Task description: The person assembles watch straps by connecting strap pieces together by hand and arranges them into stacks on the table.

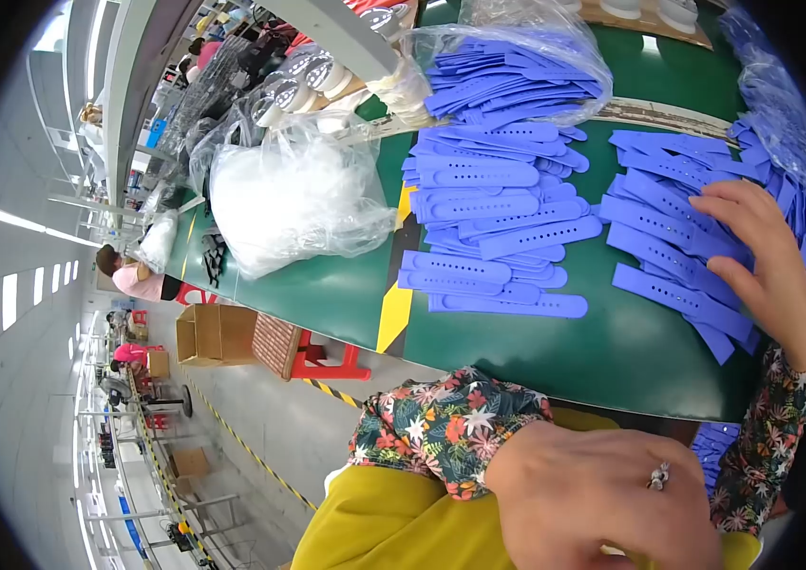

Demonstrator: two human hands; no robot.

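Observation:
My right hand (762, 255) is at the right-hand pile of blue perforated straps (654, 220). Its thumb and fingers are apart, with nothing visibly gripped; whether the fingertips touch the straps I cannot tell. Low in the view and close to me is my left hand (602, 489), back upward, a ring on one finger. Its fingers curl inward, and what they may hold is hidden. A second stack of blue straps (502, 204), laid roughly in rows, lies on the green table (479, 347) to the left of the first pile.
Behind the stacks sits an open clear bag of blue straps (521, 76); another plastic bag (773, 71) stands at far right. A bulging white plastic bag (279, 195) lies left. Beyond the table edge are a red stool (331, 361), a cardboard box (218, 334) and a seated person (132, 275).

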